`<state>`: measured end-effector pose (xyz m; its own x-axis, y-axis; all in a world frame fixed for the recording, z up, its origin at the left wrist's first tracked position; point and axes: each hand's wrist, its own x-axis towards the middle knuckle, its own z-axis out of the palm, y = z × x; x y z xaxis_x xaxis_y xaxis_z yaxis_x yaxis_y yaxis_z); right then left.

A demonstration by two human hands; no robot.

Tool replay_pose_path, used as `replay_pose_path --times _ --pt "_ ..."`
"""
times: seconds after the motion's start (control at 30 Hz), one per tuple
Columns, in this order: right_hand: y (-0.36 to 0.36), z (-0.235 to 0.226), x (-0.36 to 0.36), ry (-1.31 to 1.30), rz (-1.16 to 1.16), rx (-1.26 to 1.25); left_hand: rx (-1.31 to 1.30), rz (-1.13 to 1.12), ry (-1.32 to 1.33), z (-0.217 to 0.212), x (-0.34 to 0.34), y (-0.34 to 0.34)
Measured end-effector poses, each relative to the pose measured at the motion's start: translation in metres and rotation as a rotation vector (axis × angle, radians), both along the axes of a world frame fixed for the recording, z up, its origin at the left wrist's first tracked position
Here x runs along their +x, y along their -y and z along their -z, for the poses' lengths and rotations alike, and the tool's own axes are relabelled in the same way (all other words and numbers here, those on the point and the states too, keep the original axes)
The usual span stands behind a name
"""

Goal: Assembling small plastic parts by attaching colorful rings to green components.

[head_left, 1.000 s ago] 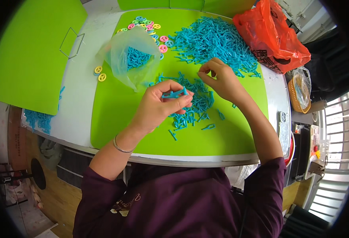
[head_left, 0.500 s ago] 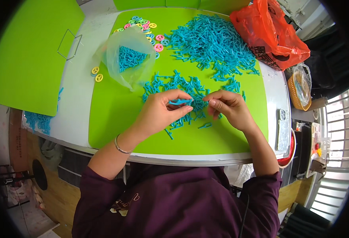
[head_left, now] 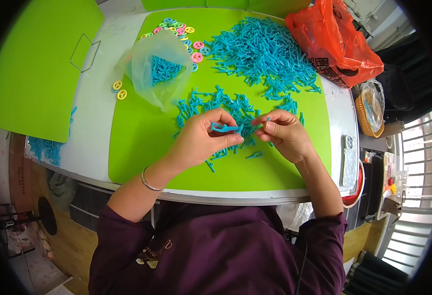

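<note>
My left hand point(head_left: 203, 133) pinches a small blue plastic piece point(head_left: 221, 128) between thumb and fingers, over the near pile of blue plastic pieces point(head_left: 222, 101). To its right, my right hand point(head_left: 287, 136) is closed too, thumb against forefinger. A tiny blue tip point(head_left: 268, 119) shows at those fingers, most of it hidden. The two hands are a short gap apart. One loose blue piece point(head_left: 255, 154) lies on the green mat point(head_left: 186, 176) below them.
A much larger heap of blue pieces point(head_left: 265, 51) spreads at the back right, beside a red plastic bag point(head_left: 336, 44). A clear bag point(head_left: 142, 73) holding blue pieces stands left, near colourful small wheels point(head_left: 196, 57). A phone point(head_left: 348, 160) lies at the right edge.
My right hand has shifted slightly right, and a blue tip now shows at its fingers. The piece in my left hand is turned a little and shows more.
</note>
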<state>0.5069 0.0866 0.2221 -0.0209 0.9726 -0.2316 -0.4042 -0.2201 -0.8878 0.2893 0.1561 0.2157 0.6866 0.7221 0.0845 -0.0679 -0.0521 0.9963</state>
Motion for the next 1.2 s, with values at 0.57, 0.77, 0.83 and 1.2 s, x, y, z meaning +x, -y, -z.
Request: replay_pose_path --times 0.57,0.77,0.83,1.2 --pt "0.005 0.004 -0.014 -0.185 -0.102 -0.131 -0.294 0.079 -0.003 -0.006 0.002 0.003" --pt "0.005 0.004 -0.014 -0.185 -0.13 -0.159 -0.258 0.092 -0.033 -0.008 0.001 0.002" --pt "0.005 0.003 -0.015 -0.171 -0.128 -0.16 -0.228 0.092 -0.051 -0.006 0.001 0.002" --pt "0.005 0.002 -0.011 -0.164 -0.135 -0.161 -0.193 0.091 -0.035 -0.008 0.001 0.003"
